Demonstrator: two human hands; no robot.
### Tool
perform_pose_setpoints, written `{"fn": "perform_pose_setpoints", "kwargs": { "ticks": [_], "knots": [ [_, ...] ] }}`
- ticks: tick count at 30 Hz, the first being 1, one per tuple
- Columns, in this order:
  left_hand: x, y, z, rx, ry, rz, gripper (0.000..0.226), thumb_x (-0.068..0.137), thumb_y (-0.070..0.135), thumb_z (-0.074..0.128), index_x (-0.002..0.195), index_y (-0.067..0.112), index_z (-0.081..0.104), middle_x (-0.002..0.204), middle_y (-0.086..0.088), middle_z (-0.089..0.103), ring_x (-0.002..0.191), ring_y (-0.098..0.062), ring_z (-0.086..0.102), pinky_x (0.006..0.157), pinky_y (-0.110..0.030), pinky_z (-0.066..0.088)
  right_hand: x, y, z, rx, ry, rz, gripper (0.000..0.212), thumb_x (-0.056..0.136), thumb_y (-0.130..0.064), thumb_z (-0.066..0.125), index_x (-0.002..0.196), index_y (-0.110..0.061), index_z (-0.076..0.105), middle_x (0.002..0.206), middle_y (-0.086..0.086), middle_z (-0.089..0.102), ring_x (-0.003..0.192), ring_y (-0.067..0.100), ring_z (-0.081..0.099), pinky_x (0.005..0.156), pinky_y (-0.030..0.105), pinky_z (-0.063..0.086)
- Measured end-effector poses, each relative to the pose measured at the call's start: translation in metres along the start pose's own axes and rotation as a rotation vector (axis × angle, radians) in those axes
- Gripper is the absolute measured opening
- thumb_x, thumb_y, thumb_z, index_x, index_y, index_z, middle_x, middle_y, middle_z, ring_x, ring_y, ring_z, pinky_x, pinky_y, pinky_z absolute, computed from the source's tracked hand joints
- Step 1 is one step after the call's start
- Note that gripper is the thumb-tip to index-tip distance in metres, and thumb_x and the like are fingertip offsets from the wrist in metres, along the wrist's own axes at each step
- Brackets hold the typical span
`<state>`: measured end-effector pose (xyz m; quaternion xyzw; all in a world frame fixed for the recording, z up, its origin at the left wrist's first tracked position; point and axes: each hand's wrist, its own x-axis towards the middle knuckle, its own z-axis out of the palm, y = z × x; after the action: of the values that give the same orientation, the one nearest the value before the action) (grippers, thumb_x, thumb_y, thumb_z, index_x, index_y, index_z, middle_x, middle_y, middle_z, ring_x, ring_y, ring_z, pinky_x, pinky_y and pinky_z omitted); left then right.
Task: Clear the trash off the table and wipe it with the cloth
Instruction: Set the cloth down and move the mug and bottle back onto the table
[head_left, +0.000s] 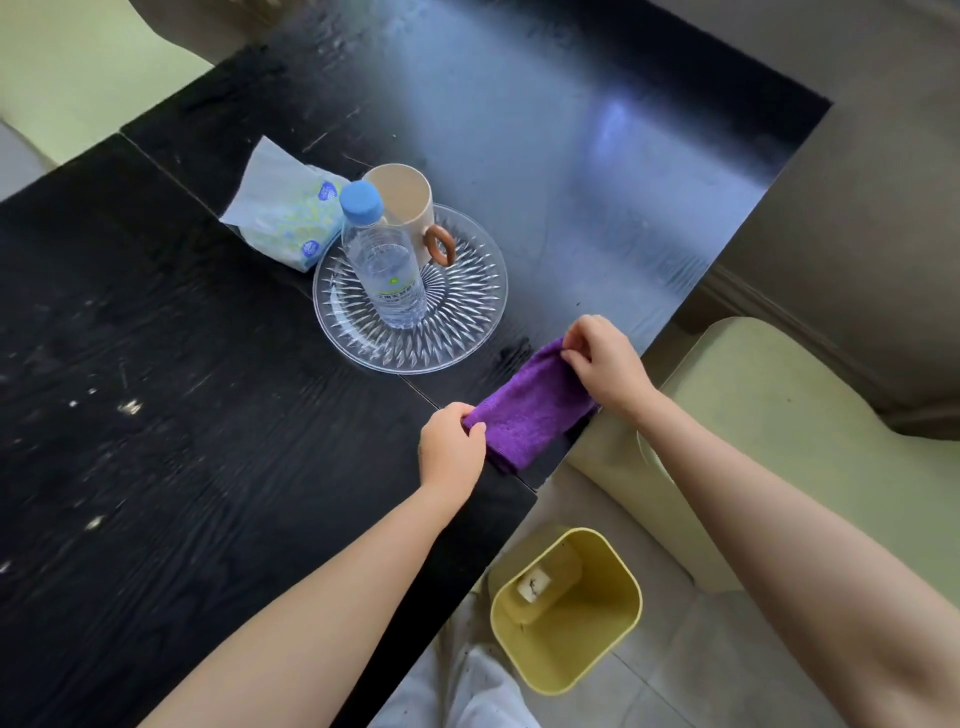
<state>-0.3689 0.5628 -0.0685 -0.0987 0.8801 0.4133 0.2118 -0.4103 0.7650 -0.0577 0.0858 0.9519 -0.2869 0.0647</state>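
Observation:
A purple cloth (530, 408) lies folded near the right edge of the black table (182, 415). My left hand (451, 449) pinches its near corner and my right hand (605, 361) pinches its far corner. Small white specks dot the tabletop on the left (130, 407). A yellow bin (569, 610) stands on the floor below the table's edge, with a bit of paper inside.
A clear glass plate (467, 322) holds a water bottle (382, 260) with a blue cap and a beige mug (402, 205). A tissue pack (285, 213) lies beside the plate. Pale green chairs (779, 415) stand to the right and at far left.

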Motion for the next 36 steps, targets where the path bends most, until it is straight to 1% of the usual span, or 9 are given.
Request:
{"fn": "perform_pose_setpoints", "kwargs": {
  "ticks": [7, 11, 15, 19, 22, 25, 28, 33, 36],
  "knots": [
    [0.02, 0.006, -0.033, -0.133, 0.092, -0.04, 0.042, 0.084, 0.02, 0.065, 0.124, 0.012, 0.053, 0.112, -0.006, 0.059, 0.082, -0.013, 0.055, 0.078, -0.021, 0.04, 0.019, -0.009, 0.014, -0.186, -0.088, 0.118, 0.015, 0.079, -0.005, 0.05, 0.093, -0.006, 0.056, 0.104, 0.017, 0.057, 0.104, 0.036, 0.051, 0.085, 0.04, 0.042],
    [0.046, 0.017, -0.08, -0.301, 0.253, -0.023, 0.082, 0.077, 0.027, 0.074, 0.144, 0.016, 0.028, 0.136, -0.007, 0.045, 0.104, -0.011, 0.051, 0.09, -0.024, 0.042, 0.044, -0.031, 0.013, -0.12, -0.083, 0.119, 0.024, 0.085, -0.013, 0.052, 0.105, -0.002, 0.059, 0.111, 0.02, 0.059, 0.11, 0.037, 0.051, 0.091, 0.04, 0.043],
    [0.079, 0.039, -0.113, -0.266, 0.277, 0.124, 0.106, 0.068, 0.035, 0.08, 0.149, 0.021, 0.014, 0.153, -0.007, 0.027, 0.139, -0.02, 0.032, 0.115, -0.041, 0.03, 0.075, -0.07, 0.013, 0.002, -0.089, 0.077, 0.04, 0.089, -0.029, 0.056, 0.123, -0.007, 0.054, 0.12, 0.015, 0.062, 0.112, 0.033, 0.055, 0.096, 0.038, 0.042],
    [0.097, 0.059, -0.122, -0.276, 0.199, 0.18, 0.098, 0.066, 0.031, 0.083, 0.144, 0.018, 0.025, 0.149, -0.004, 0.036, 0.137, -0.018, 0.034, 0.112, -0.029, 0.03, 0.105, -0.116, 0.014, 0.145, -0.108, 0.101, 0.045, 0.091, -0.034, 0.053, 0.128, -0.008, 0.05, 0.121, 0.013, 0.063, 0.111, 0.031, 0.058, 0.095, 0.037, 0.044],
    [0.095, 0.067, -0.124, -0.276, 0.172, 0.114, 0.077, 0.072, 0.027, 0.079, 0.135, 0.016, 0.035, 0.136, 0.0, 0.047, 0.123, -0.014, 0.045, 0.091, -0.016, 0.031, 0.119, -0.136, 0.021, 0.186, -0.169, 0.137, 0.042, 0.092, -0.039, 0.047, 0.107, -0.002, 0.06, 0.106, 0.02, 0.068, 0.098, 0.036, 0.064, 0.088, 0.045, 0.051],
    [0.09, 0.064, -0.129, -0.264, 0.177, 0.104, 0.068, 0.074, 0.025, 0.077, 0.13, 0.016, 0.04, 0.115, 0.007, 0.046, 0.103, -0.006, 0.043, 0.082, -0.016, 0.032, 0.12, -0.145, 0.027, 0.183, -0.153, 0.105, 0.039, 0.09, -0.038, 0.052, 0.098, -0.002, 0.063, 0.101, 0.017, 0.069, 0.096, 0.032, 0.063, 0.083, 0.036, 0.048],
    [0.081, 0.053, -0.137, -0.304, 0.204, 0.073, 0.063, 0.074, 0.025, 0.077, 0.126, 0.018, 0.043, 0.114, 0.009, 0.049, 0.102, -0.006, 0.045, 0.084, -0.02, 0.035, 0.119, -0.149, 0.031, 0.17, -0.156, 0.032, 0.032, 0.087, -0.034, 0.058, 0.098, -0.005, 0.065, 0.104, 0.01, 0.07, 0.097, 0.027, 0.061, 0.083, 0.035, 0.044],
    [0.061, 0.029, -0.161, -0.38, 0.292, 0.026, 0.07, 0.071, 0.025, 0.079, 0.13, 0.021, 0.041, 0.121, 0.008, 0.053, 0.11, -0.011, 0.051, 0.091, -0.025, 0.04, 0.117, -0.163, 0.032, 0.203, -0.189, -0.016, 0.019, 0.093, -0.025, 0.05, 0.085, -0.01, 0.058, 0.085, 0.012, 0.064, 0.077, 0.026, 0.056, 0.071, 0.034, 0.045],
    [0.047, 0.019, -0.184, -0.383, 0.355, 0.026, 0.071, 0.072, 0.026, 0.079, 0.131, 0.021, 0.04, 0.13, 0.003, 0.054, 0.114, -0.013, 0.052, 0.096, -0.029, 0.043, 0.11, -0.168, 0.035, 0.273, -0.173, -0.043, 0.023, 0.093, -0.024, 0.049, 0.087, -0.008, 0.063, 0.084, 0.014, 0.068, 0.079, 0.029, 0.063, 0.082, 0.046, 0.053]
  ]
}}
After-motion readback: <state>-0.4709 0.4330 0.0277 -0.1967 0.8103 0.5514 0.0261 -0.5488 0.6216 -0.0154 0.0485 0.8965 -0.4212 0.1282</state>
